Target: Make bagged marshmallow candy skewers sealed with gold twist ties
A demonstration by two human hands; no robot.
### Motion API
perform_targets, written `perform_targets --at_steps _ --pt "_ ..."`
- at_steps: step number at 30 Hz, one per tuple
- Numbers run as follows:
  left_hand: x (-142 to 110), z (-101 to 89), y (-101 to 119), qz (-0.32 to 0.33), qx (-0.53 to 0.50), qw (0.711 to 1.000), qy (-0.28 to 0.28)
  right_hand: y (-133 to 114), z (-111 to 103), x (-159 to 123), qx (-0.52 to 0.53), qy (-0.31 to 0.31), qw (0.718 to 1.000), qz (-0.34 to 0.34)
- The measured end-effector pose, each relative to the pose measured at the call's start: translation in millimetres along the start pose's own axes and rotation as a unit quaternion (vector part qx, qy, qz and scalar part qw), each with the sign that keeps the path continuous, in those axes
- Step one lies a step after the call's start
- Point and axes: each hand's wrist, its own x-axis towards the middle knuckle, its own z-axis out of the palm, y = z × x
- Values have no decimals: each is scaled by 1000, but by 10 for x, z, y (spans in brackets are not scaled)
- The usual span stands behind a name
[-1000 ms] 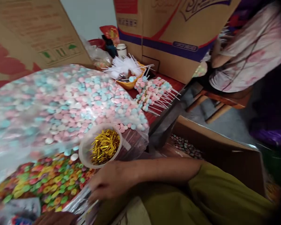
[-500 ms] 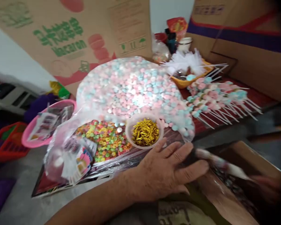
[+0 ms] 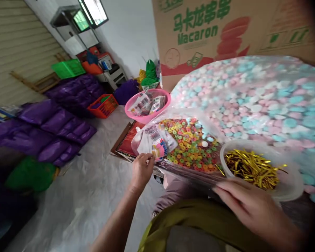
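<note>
My left hand [image 3: 143, 171] is closed in a pinch at the near left edge of a clear plastic bag [image 3: 191, 176]. Beside its fingertips, printed packets [image 3: 160, 145] lie in the plastic. My right hand [image 3: 249, 204] has its fingers pressed together on the same bag's near edge, which stretches between the hands. Colourful ring-shaped candies [image 3: 189, 147] lie spread behind that edge. Just beyond my right hand stands a translucent plastic bowl [image 3: 291, 182] of gold twist ties [image 3: 254, 168]. A large clear bag of pink, blue and white candies [image 3: 252, 101] fills the right.
A pink basket [image 3: 148, 117] with packets stands at the table's far left corner. Behind the candies rises a cardboard box [image 3: 196, 63]. On the floor at left are purple sacks [image 3: 49, 122], an orange crate [image 3: 105, 108] and a green bundle [image 3: 31, 175].
The view has swung left. My left hand has gone from beside the bowl to the bag's left edge, and my right hand now rests at the near edge by the bowl.
</note>
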Motion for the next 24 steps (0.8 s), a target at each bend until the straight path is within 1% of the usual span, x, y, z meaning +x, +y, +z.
perform_targets --at_steps 1,2,3,4,6,7,9,11,12,14,16,18,19,20,21,22,23,24 --pt "37 8 -83 -7 3 1000 9 -93 145 304 -26 -29 999 -38" --pt "71 28 -137 -10 6 1000 15 -193 298 619 -54 -36 996 -63" --pt "100 59 -165 -8 8 1000 18 -287 457 929 -90 -41 992 -72" --pt "121 96 -170 -1 11 1000 18 -365 620 1217 -133 -58 987 -76" --pt "135 179 -137 19 18 1000 15 -439 945 1677 -195 -98 975 -44" --pt "129 220 -114 27 22 999 14 -432 1099 1834 -204 -107 973 -29" --pt "105 298 -85 38 29 999 17 -357 1360 2008 -214 -123 969 -24" --pt "80 360 -97 43 29 998 23 -260 1512 2048 -218 -127 967 -28" --pt "72 377 -117 48 25 998 26 -224 1532 2040 -220 -126 967 -31" --pt "72 362 -163 58 9 998 39 -191 1446 1994 -224 -115 967 -37" --pt "94 249 -176 55 -13 996 70 -203 1215 1901 -230 -104 967 -43" --pt "143 36 -114 47 -33 991 120 -234 903 1733 -240 -95 964 -71" --pt "177 -91 -49 51 -41 987 144 -250 744 1617 -243 -90 960 -103" --pt "217 -217 36 88 -53 983 155 -263 595 1482 -244 -77 954 -153" --pt "258 -327 139 144 -74 980 112 -270 461 1333 -241 -64 947 -203" --pt "296 -410 255 207 -104 973 6 -270 345 1175 -236 -52 939 -243" --pt "326 -456 377 256 -135 951 -110 -262 246 1014 -230 -43 934 -269" --pt "344 -462 501 273 -160 923 -217 -248 163 855 -220 -39 935 -275"
